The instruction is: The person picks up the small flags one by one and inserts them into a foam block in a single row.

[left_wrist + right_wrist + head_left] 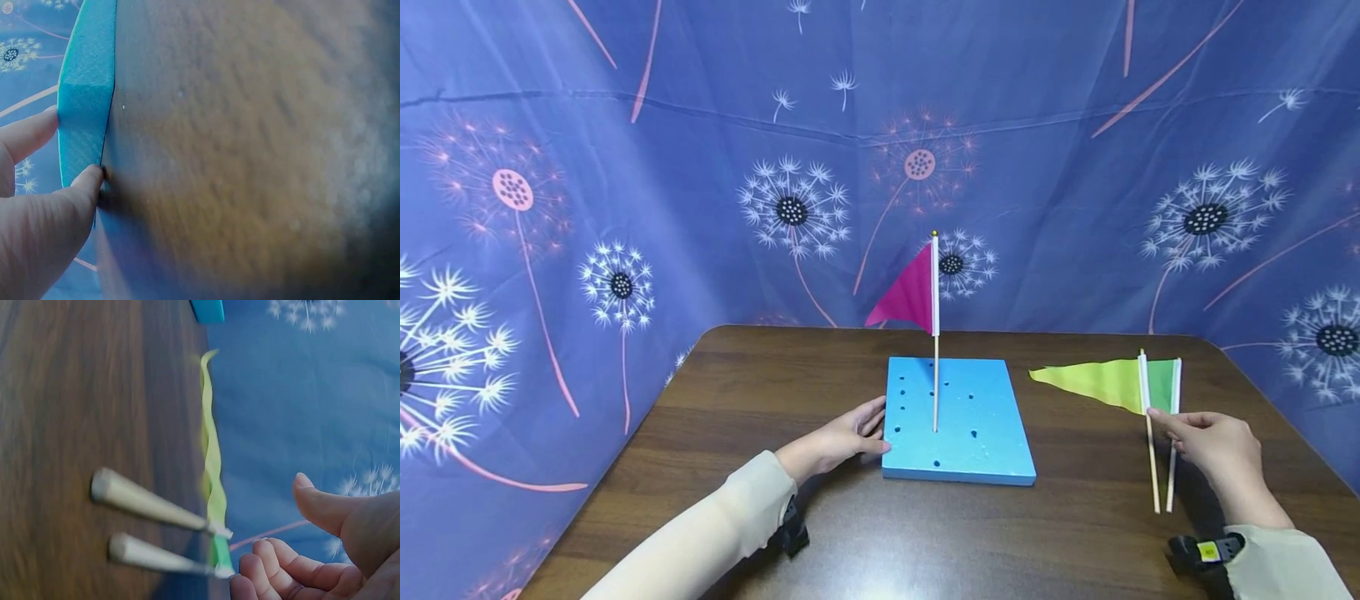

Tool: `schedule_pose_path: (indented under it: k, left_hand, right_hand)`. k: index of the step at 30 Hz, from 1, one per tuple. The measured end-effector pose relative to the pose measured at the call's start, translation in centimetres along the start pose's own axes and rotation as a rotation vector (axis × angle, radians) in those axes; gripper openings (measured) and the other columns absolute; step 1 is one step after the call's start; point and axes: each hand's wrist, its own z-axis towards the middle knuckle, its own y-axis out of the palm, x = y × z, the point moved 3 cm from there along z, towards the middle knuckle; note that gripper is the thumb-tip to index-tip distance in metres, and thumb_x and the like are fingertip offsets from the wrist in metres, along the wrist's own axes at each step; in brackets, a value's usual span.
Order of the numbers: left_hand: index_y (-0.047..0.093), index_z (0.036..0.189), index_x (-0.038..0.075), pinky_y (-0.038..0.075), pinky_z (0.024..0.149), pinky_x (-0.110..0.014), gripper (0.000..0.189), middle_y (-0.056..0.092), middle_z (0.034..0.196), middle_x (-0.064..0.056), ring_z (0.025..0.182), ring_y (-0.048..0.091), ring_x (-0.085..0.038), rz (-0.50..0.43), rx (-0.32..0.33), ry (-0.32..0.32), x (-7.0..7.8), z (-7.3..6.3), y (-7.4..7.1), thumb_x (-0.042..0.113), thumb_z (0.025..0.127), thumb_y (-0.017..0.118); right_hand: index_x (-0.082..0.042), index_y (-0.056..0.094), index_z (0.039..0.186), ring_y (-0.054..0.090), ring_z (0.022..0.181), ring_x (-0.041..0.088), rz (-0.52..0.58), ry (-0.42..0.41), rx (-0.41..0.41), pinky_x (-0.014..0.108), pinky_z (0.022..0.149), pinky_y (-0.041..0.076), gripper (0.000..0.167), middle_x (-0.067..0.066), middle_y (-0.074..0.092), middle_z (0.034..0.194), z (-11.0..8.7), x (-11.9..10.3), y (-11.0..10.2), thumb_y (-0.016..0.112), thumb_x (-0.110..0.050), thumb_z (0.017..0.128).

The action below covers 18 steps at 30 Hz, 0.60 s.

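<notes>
A blue board [992, 392] with several holes lies flat on the table. Upright in one hole stands a magenta pennant flag [913, 292] on a thin wooden stick. At the board's left edge my left hand [848, 435] rests with relaxed fingers; its thumb [87, 181] touches the side wall. On the right lie a yellow-green flag [1101, 383] and a green flag [1162, 382], the yellow-green one overlapping the green. My right hand [1217, 450] is over their sticks, fingertips right at the yellow-green flag's stick. In the right wrist view its thumb [322, 506] stands apart from the bent fingers.
The brown wooden table [760, 375] reaches back to a blue dandelion-print cloth [700, 183] hanging behind it. A black strap device [1206, 550] sits on the right wrist, and another [792, 529] on the left.
</notes>
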Motion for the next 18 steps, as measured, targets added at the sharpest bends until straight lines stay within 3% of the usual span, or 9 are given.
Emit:
schedule_pose_path:
  k: [7, 9, 14, 18]
  left_hand:
    - [0.011, 0.156, 0.006, 0.024, 0.120, -0.044, 0.083, 0.009, 0.163, -0.013, 0.150, 0.013, -0.029, 0.003, 0.001, 0.000, -0.2, 0.1, -0.1, -0.001, 0.091, 0.062]
    - [0.011, 0.156, 0.007, 0.024, 0.120, -0.044, 0.083, 0.010, 0.163, -0.013, 0.150, 0.013, -0.029, 0.006, 0.002, 0.002, -0.3, 0.2, -0.3, -0.001, 0.091, 0.062]
    - [0.011, 0.156, 0.007, 0.023, 0.120, -0.044, 0.083, 0.010, 0.163, -0.013, 0.150, 0.013, -0.029, -0.002, 0.013, 0.016, -0.3, 0.4, -0.6, -0.002, 0.091, 0.062]
    - [0.011, 0.156, 0.006, 0.023, 0.120, -0.044, 0.082, 0.010, 0.163, -0.014, 0.150, 0.012, -0.028, -0.013, 0.022, 0.021, -0.5, 0.5, -0.8, -0.003, 0.091, 0.061]
  right_hand:
    - [0.019, 0.056, 0.117, 0.063, 0.053, 0.008, 0.080, 0.081, -0.051, 0.031, 0.053, 0.056, 0.080, -0.001, 0.067, 0.060, 1.0, 2.0, 0.4, 0.068, -0.053, 0.084]
    - [0.019, 0.057, 0.115, 0.064, 0.053, 0.009, 0.061, 0.083, -0.065, 0.038, 0.061, 0.057, 0.078, -0.001, 0.067, 0.059, 1.3, 2.3, 0.5, 0.068, -0.052, 0.084]
    - [0.009, 0.070, 0.096, 0.059, 0.057, 0.013, -0.108, 0.011, -0.082, 0.054, 0.078, 0.043, 0.060, 0.000, 0.065, 0.054, 2.0, 2.1, 0.8, 0.069, -0.050, 0.084]
    - [0.004, 0.074, 0.085, 0.057, 0.057, 0.013, -0.162, -0.073, -0.102, 0.053, 0.079, 0.039, 0.043, -0.002, 0.064, 0.052, 2.5, 1.9, 0.9, 0.069, -0.039, 0.084]
